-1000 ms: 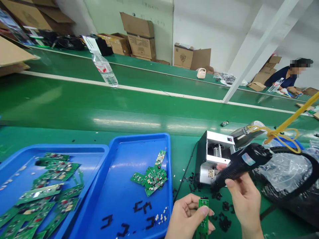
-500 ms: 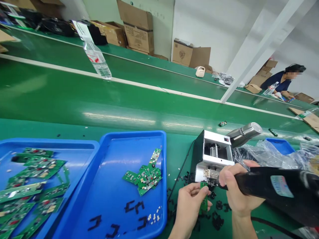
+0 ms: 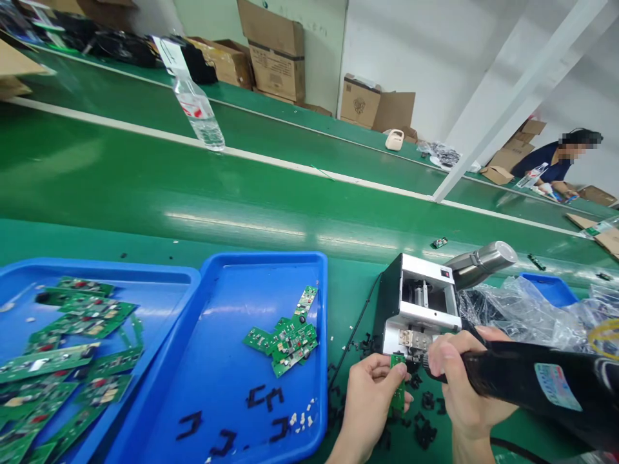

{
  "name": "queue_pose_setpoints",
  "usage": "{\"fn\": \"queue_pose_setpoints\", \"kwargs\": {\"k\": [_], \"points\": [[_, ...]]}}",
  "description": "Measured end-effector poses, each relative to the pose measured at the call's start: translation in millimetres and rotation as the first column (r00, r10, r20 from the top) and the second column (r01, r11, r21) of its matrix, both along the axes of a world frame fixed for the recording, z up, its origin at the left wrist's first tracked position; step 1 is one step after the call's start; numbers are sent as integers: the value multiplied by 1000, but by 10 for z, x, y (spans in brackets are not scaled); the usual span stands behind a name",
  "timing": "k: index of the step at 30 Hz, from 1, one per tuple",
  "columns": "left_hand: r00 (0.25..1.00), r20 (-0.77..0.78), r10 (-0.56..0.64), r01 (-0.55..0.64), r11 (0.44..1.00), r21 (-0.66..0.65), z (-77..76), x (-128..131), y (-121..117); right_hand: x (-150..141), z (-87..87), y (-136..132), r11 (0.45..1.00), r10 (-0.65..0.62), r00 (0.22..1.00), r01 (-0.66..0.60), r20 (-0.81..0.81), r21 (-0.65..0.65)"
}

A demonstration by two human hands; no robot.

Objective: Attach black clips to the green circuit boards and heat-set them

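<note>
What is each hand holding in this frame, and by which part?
The left hand holds a narrow green circuit board by its top end between thumb and fingers; the right hand grips a black heat gun around its barrel.

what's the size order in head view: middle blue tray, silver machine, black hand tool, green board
Middle blue tray largest; black hand tool and silver machine unsure, tool sits nearer camera; green board smallest.

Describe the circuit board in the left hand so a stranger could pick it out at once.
On the green workbench, find the silver-and-black machine right of the blue tray. Just below its front, the left hand pinches a narrow green circuit board. Unlike the boards lying in the trays, it alone is held up, beside the black heat gun in the right hand.
</note>
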State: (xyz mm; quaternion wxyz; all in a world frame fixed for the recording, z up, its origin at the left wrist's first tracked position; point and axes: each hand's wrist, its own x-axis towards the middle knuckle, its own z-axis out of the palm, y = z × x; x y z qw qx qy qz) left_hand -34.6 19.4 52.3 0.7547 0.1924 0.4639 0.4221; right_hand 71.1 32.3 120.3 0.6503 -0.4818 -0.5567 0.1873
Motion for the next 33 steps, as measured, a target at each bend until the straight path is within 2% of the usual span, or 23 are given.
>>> {"fn": "queue_pose_setpoints", "kwargs": {"k": [6, 8, 15, 22, 25, 29, 33], "points": [[1000, 0, 7, -7, 1000, 1, 22, 2, 9, -122, 146, -12, 992, 61, 981, -39, -187, 120], [1000, 2, 7, -7, 1000, 4, 11, 4, 9, -142, 169, -4, 988, 81, 980, -56, -179, 141], [999, 6, 33, -33, 999, 3, -135, 56, -20, -139, 109, 25, 990, 134, 977, -123, -166, 72], [999, -6, 39, -38, 998, 40, -45, 52, -37, -139, -7, 54, 987, 145, 984, -136, -107, 85], [1000, -8, 21, -20, 999, 46, -39, 46, -31, -131, 12, 60, 987, 150, 983, -142, -101, 81], [1000, 12, -17, 16, 998, 62, -85, 49, -33, -99, 86, 60, 992, 79, 986, -63, -149, 107], [993, 71, -91, 88, 995, 43, -139, 87, -94, -43, 45, 88, 995, -21, 999, 24, -29, 92]]}}
